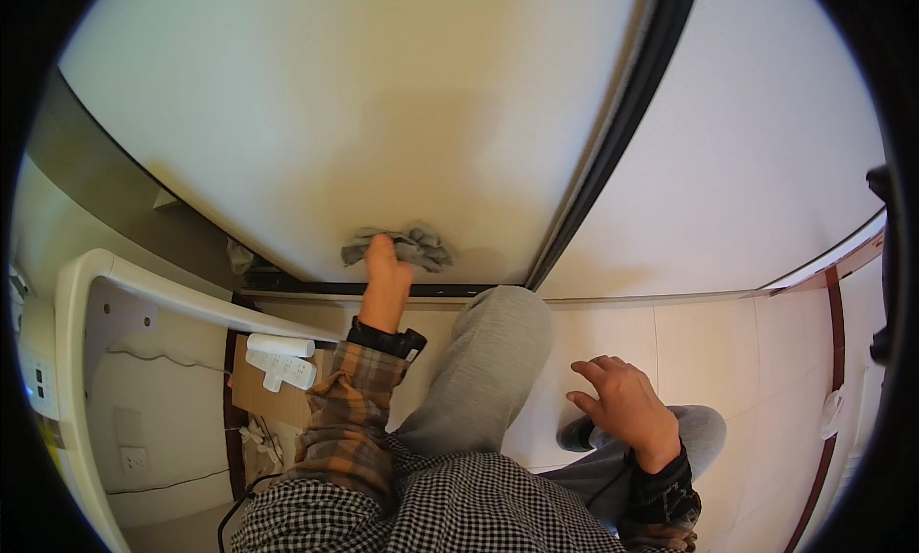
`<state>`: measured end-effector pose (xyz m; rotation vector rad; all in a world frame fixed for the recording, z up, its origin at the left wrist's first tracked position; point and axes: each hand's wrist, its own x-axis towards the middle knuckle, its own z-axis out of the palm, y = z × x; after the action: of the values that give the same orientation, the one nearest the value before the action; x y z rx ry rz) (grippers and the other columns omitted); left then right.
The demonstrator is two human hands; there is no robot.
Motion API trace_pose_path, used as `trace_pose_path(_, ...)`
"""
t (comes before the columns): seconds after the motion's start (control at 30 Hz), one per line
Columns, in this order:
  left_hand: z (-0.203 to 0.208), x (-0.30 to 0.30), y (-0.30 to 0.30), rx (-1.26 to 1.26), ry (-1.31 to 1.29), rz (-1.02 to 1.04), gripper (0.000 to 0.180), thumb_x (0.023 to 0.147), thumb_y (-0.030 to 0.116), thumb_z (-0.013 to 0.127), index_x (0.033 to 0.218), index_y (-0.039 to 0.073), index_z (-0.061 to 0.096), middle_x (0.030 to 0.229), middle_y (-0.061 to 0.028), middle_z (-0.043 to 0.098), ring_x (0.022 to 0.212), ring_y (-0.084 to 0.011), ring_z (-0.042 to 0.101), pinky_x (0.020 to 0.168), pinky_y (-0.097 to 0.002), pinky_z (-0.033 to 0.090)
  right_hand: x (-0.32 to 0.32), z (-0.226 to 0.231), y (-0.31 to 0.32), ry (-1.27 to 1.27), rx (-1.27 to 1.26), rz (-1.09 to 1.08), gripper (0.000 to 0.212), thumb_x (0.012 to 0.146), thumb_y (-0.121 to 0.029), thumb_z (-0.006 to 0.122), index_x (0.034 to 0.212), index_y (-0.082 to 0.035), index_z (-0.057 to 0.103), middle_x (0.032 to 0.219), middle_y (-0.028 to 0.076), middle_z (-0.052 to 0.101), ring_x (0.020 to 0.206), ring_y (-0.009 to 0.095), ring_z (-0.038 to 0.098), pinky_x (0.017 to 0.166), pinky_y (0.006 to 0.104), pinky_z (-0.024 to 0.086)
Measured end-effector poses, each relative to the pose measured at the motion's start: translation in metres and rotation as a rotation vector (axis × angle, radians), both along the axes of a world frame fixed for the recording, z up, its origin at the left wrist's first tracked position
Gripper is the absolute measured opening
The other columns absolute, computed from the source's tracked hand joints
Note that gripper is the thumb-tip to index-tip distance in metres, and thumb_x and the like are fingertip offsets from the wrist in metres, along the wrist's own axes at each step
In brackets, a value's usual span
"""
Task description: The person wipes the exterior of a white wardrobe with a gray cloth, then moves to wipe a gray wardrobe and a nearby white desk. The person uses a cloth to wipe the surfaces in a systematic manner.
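a broad cream-white panel (383, 93) fills the upper part of the view, standing beside a second white panel (756, 122), with a dark strip (667, 36) running between them. pale tiled floor (699, 352) spreads below, on the right. at the lower edge, a person in a black-and-white checked garment (479, 505) faces the panels, the left leg of the grey trousers (493, 371) bent with its knee close to the cream panel's lower edge. a white curved frame (73, 342) stands at far left. a brown-and-orange plaid sleeve (345, 419) covers the left forearm, which reaches forward to the cream panel, a black band (383, 338) around the wrist. beside that sleeve lies a piece of brown cardboard (251, 385). the right hand (627, 405) is free of any visible object, its fingers apart and loosely bent, above the right leg. the left hand (385, 275) grasps a crumpled grey cloth (433, 251) against the cream panel, low down and just above its bottom edge; folds of fabric spread to both sides of the fingers. a white power strip (287, 369) rests on the cardboard, and a small white socket (134, 459) is set in the wall at lower left.
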<state>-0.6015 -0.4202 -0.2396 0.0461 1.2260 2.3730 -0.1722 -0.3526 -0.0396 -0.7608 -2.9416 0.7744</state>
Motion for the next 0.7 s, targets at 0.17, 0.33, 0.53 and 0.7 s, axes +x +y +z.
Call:
trace_pose_path(0.17,-0.007,-0.054,-0.028,-0.048,-0.121,0.132,0.024,0.093,0.009,0.053,0.114,0.005,0.062,0.112,-0.0105,0.065,0.095,-0.0293,0.064,0.082,-0.0458,0.056,0.014,0.007,-0.005,0.055,0.004,-0.013,0.038,0.086,-0.023,0.076,0.116,0.0,0.068,0.102,0.019,0.069,0.097,0.037,0.066,0.084,0.0439,0.054)
trace_pose_path(0.33,-0.012,-0.099,-0.053,-0.044,-0.208,0.223,0.026,0.091,0.007,0.05,0.114,0.005,0.061,0.114,-0.0116,0.064,0.096,-0.0311,0.065,0.081,-0.0472,0.057,0.026,0.012,-0.005,0.064,0.008,-0.017,0.038,0.086,-0.022,0.076,0.116,0.0,0.068,0.102,0.018,0.069,0.096,0.036,0.066,0.084,0.0437,0.053)
trace_pose_path(0.53,-0.018,-0.094,-0.071,-0.01,0.031,0.158,0.03,0.091,0.005,0.048,0.12,0.01,0.051,0.109,-0.0115,0.063,0.09,-0.0295,0.065,0.075,-0.0464,0.06,0.027,0.015,-0.008,0.073,0.01,-0.026,0.038,0.086,-0.022,0.076,0.116,-0.001,0.068,0.102,0.017,0.069,0.096,0.035,0.066,0.084,0.0434,0.053)
trace_pose_path(0.7,-0.033,0.022,0.016,-0.092,-0.01,0.145,0.027,0.09,0.002,0.054,0.116,0.01,0.05,0.105,-0.0043,0.057,0.086,-0.0209,0.057,0.074,-0.0371,0.053,0.017,0.011,-0.007,0.028,0.011,-0.028,0.038,0.086,-0.024,0.076,0.116,-0.002,0.068,0.101,0.017,0.069,0.096,0.035,0.066,0.083,0.0423,0.054)
